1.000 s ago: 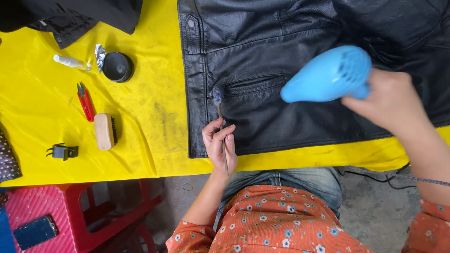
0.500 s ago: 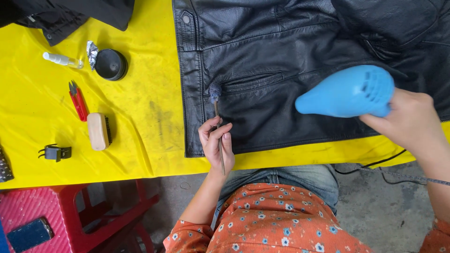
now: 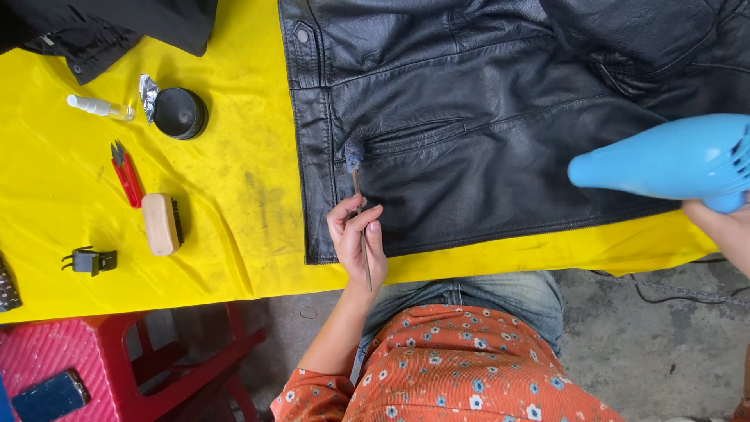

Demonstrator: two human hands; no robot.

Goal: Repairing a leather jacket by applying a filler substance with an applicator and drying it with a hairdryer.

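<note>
**Dabbing the pocket corner of a black leather jacket, dryer held aside**

The left hand [image 3: 357,241] pinches a thin stick-handled brush [image 3: 358,209] between thumb and fingertips, closed around the shaft, with the bristle tip resting on a greyish scuffed patch at the left end of the pocket welt of the black leather jacket [image 3: 500,148]. The right hand [image 3: 723,230] is wrapped around the grip of a blue hair dryer [image 3: 672,162], nozzle pointing left and well apart from the patch. The step in hand appears to be touching up the worn spot; the next move likely calls for short, light strokes kept inside the patch, then bringing the nozzle nearer. The jacket lies flat on the yellow-covered counter [image 3: 234,195], its hem near the front edge. Open room lies left of the jacket front; farther left stand a round black tin [image 3: 180,113], red snips [image 3: 126,173] and a wooden brush [image 3: 162,224]. The dryer cord [image 3: 664,291] trails on the floor at right.
</note>
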